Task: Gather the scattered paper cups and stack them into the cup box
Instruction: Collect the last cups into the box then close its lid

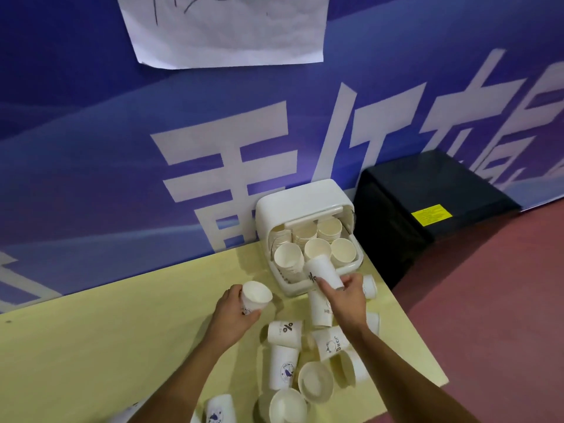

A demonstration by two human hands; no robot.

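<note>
The right hand pinches a paper cup near its base between thumb and fingers and holds it tilted, mouth toward the cup box, just above the box's front rim. The left hand wraps around a second cup, mouth up and turned slightly forward, held above the table a little to the left of the box.

The cup box is a white plastic holder with a rounded hood, standing at the far edge of the table against the blue banner. Its open front shows several stacks of nested cups, mouths facing the viewer.

Below and between the forearms lies the pile of loose cups: some on their sides, some with mouths up, several printed with small logos. More lie at the near edge of the table, partly cut off by the frame. A black case stands on the reddish floor to the right of the table, and a white paper sheet hangs on the banner above.

Step in hand: judged from the tilt and position of the right-hand cup, it is being nested onto one of the front stacks. The task appears partly done, since the box holds many cups while many remain loose.

Next move: the cup's base must be aligned with an open mouth in the chosen stack and pushed in straight. The left-hand cup would probably follow, nested the same way.
</note>
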